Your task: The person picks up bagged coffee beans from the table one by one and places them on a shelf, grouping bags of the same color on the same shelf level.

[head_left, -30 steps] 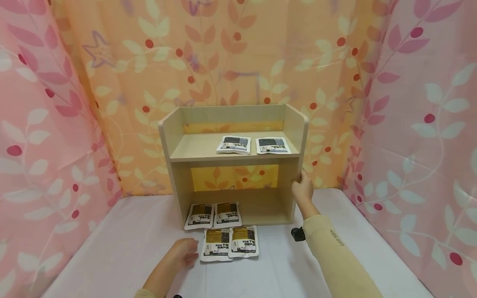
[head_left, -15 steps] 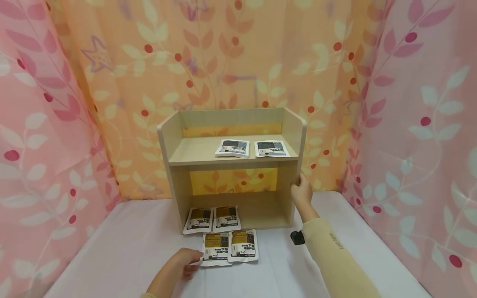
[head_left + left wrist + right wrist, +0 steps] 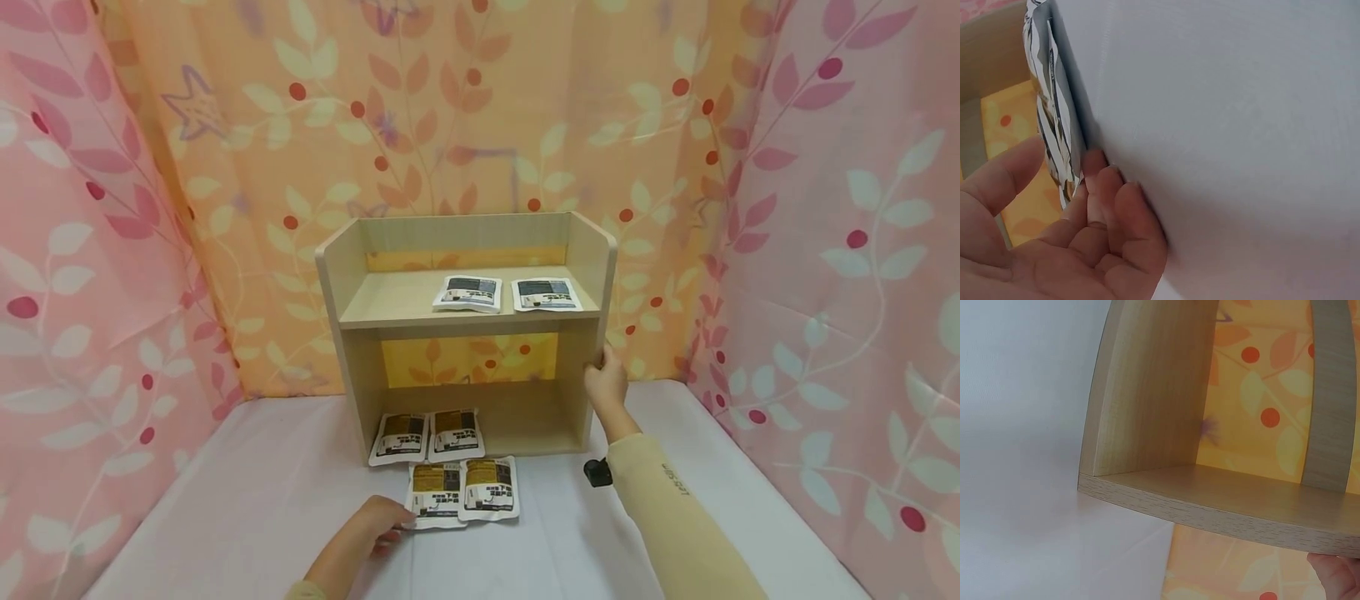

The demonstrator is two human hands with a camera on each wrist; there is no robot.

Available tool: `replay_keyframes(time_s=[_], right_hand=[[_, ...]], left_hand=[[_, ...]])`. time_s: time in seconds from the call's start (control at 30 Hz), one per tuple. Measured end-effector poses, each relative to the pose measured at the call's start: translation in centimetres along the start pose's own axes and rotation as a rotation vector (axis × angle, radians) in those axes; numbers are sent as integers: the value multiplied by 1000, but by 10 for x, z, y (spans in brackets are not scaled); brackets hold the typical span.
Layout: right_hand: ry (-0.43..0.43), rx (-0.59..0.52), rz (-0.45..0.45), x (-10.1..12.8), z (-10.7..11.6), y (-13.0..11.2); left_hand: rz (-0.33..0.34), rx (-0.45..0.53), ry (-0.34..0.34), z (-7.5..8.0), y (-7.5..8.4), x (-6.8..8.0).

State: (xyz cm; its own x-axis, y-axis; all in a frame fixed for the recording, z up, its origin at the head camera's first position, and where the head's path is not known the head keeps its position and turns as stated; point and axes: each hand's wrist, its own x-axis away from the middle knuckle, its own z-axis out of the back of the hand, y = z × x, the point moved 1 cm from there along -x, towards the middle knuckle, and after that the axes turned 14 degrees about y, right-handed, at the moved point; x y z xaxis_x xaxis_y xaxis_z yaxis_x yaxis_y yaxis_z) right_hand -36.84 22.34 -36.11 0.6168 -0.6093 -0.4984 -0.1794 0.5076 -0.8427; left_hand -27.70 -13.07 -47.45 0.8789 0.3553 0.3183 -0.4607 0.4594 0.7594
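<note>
My left hand [image 3: 369, 533] is at the near left corner of a white foil packet [image 3: 435, 493] lying on the table. In the left wrist view the left thumb [image 3: 1010, 172] is against the upper face of the packets [image 3: 1054, 112], with the curled fingers [image 3: 1135, 219] at the underside edge. A second packet [image 3: 490, 490] overlaps that one on its right. My right hand [image 3: 609, 385] grips the right side panel of a two-tier wooden shelf [image 3: 468, 323]; in the right wrist view only part of that hand [image 3: 1338, 575] shows beside the panel.
Two brown-labelled packets, a left one [image 3: 401, 438] and a right one [image 3: 456, 433], lie on the lower tier at left. Two blue-grey-labelled packets, a left one [image 3: 468, 293] and a right one [image 3: 546, 294], lie on the upper tier. Patterned curtains [image 3: 465, 108] surround the white table [image 3: 285, 450].
My left hand has moved right from beside the near packets onto the left one's corner. The right hand keeps its grip on the shelf, and the packets stay in place.
</note>
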Motion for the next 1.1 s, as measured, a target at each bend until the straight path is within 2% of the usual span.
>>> replay_keyframes(time_s=[0.17,0.33,0.43,0.57,0.8,1.1], right_hand=[[1,-6,1,0,0,0],[2,-7,-3,1,0,2],[-2,-7,-3,1,0,1],[-6,-9,-3,0,0,0],[9,-14,6,-1,1,-1],[-1,3,7,-2,0,0]], left_hand=[[-49,-25,2,1,0,0],[-93,8,-15,3,2,3],[-82,79,-40,3,3,6],[-35,182,-69,2,3,7],[-33,324,-86,2,1,8],[32,441,-87,3,-6,2]])
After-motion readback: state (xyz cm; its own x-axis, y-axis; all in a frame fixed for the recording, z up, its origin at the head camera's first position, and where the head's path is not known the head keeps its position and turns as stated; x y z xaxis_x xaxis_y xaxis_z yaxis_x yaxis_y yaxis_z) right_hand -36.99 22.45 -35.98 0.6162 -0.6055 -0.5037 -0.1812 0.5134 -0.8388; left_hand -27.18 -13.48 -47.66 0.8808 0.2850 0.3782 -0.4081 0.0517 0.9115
